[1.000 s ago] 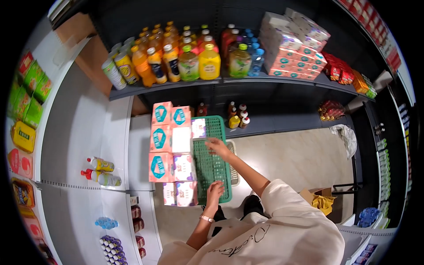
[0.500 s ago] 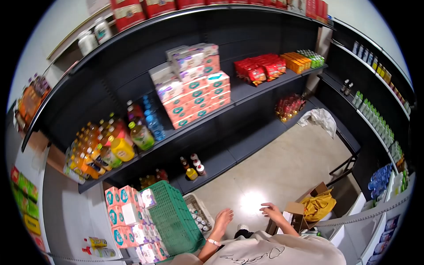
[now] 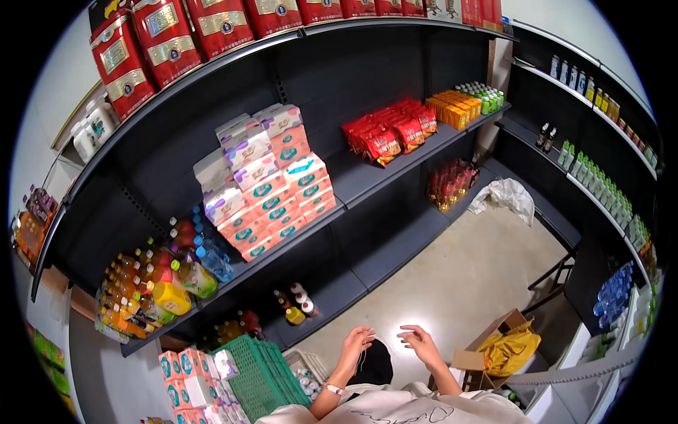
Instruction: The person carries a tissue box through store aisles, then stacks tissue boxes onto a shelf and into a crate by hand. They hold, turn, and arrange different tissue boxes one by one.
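Pale floor [image 3: 438, 272] ahead | left hand [image 3: 359, 345] raised, fingers loosely curved, released | right hand [image 3: 419, 342] opposite, angled inward, fingers spread

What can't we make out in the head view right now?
All head view:
- Carton contents: hidden under yellow wrap.
- Green basket, lower end: cut off by bottom edge.
- Shelf behind stacked packs: hidden by them.
- Labels on far-right green-and-white bottles: too small.
- Pink boxes, total count: bottom edge cuts them off.

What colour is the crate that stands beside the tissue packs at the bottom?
The crate is green; the head view shows it best.
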`<move>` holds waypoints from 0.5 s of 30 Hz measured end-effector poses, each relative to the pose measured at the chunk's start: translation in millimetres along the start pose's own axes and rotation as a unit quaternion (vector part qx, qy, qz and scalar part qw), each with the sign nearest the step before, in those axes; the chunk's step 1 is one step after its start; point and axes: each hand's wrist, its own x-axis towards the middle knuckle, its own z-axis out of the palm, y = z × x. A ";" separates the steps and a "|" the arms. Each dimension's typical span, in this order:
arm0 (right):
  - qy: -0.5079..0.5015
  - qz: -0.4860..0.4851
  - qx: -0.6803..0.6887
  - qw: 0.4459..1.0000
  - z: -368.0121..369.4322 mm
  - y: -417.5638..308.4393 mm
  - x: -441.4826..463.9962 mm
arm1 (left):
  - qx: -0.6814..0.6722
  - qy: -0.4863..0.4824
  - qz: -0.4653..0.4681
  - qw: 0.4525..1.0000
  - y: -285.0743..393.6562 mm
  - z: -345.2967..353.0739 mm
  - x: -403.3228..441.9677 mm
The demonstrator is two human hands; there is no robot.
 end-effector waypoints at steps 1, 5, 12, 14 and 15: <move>-0.001 -0.005 -0.011 1.000 -1.6 -3.2 14.9 | -0.001 0.011 0.010 1.000 7.8 -2.1 14.4; -0.007 -0.019 -0.022 1.000 1.3 -30.8 82.2 | 0.000 0.064 0.071 0.995 53.7 -17.7 70.3; -0.089 -0.104 -0.028 0.990 45.9 -128.8 214.5 | 0.042 0.177 0.333 0.925 179.6 -54.7 163.3; -0.111 -0.143 -0.028 0.983 63.8 -146.2 251.5 | 0.061 0.230 0.389 0.890 210.8 -62.2 176.7; -0.122 -0.155 -0.018 0.980 74.8 -161.3 263.2 | 0.057 0.249 0.408 0.877 224.4 -63.7 180.4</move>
